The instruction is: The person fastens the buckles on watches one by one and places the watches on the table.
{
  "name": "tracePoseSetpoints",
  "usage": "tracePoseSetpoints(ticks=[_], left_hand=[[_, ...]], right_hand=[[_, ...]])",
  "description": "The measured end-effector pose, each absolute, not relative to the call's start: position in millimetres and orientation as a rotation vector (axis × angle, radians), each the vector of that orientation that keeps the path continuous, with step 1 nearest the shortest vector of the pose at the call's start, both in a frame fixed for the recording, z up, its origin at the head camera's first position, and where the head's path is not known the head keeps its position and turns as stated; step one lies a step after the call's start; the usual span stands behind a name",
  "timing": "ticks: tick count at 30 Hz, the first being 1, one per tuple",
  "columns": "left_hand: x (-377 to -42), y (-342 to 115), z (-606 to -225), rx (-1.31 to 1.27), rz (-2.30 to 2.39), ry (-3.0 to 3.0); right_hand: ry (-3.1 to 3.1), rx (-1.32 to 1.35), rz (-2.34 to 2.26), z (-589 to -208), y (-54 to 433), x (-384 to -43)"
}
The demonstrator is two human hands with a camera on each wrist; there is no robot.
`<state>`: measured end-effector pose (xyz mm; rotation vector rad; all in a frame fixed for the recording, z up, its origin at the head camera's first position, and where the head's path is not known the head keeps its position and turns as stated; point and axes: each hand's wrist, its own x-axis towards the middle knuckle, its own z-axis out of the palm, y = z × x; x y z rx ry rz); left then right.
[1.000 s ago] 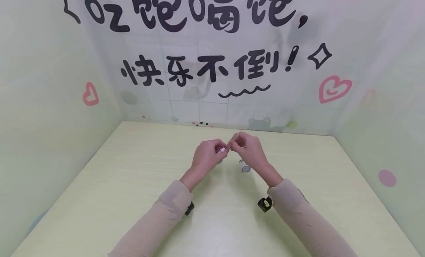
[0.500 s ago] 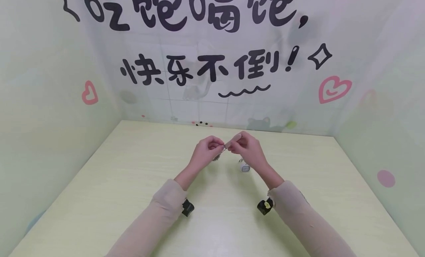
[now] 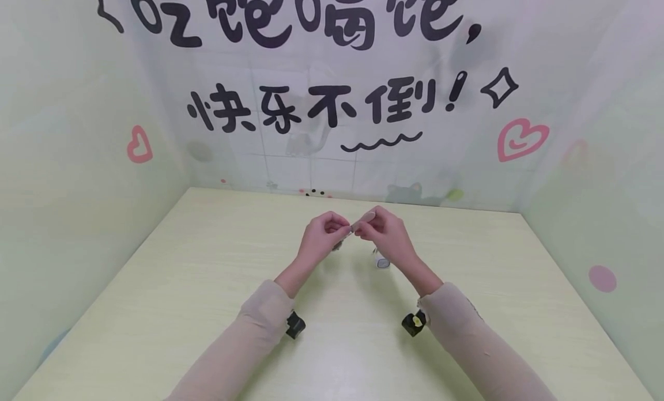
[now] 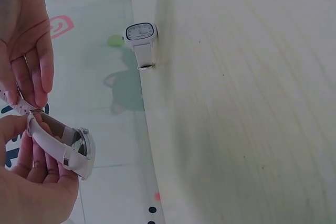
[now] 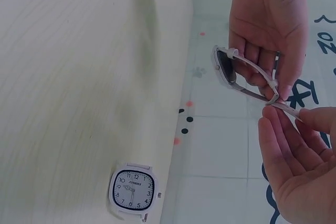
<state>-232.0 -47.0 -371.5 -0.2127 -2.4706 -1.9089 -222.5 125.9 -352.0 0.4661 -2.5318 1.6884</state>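
A white watch (image 4: 50, 142), its strap bent into a loop through the buckle, hangs between my two hands. My left hand (image 3: 323, 234) holds it by the strap near the buckle (image 5: 273, 98), fingers inside the loop. The watch case (image 5: 224, 66) lies beyond those fingers. My right hand (image 3: 386, 231) pinches the strap's free end (image 3: 364, 219), which sticks out past the buckle toward it. A second white watch (image 5: 132, 192) with a squarish, numbered dial rests face up on the table; in the head view it shows just below my right hand.
The pale wood-grain table (image 3: 207, 309) runs back to a printed wall sheet (image 3: 332, 170) with dark lettering. Side sheets (image 3: 596, 216) flank it. Black wrist cameras (image 3: 413, 322) hang under both cuffs.
My left hand has shifted slightly left and up, and the watch case shows beneath it. More of the strap's free end shows at my right fingers. The second watch has stayed put.
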Motion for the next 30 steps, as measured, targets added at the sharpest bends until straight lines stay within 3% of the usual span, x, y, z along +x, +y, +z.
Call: tracePoseSetpoints(ticks=[30], left_hand=[[-226.5,-42.3,-368.7,-0.336,-1.518,-2.603]], right_hand=[[-2.604,0.439,1.366,-348.0,119.0,-217.2]])
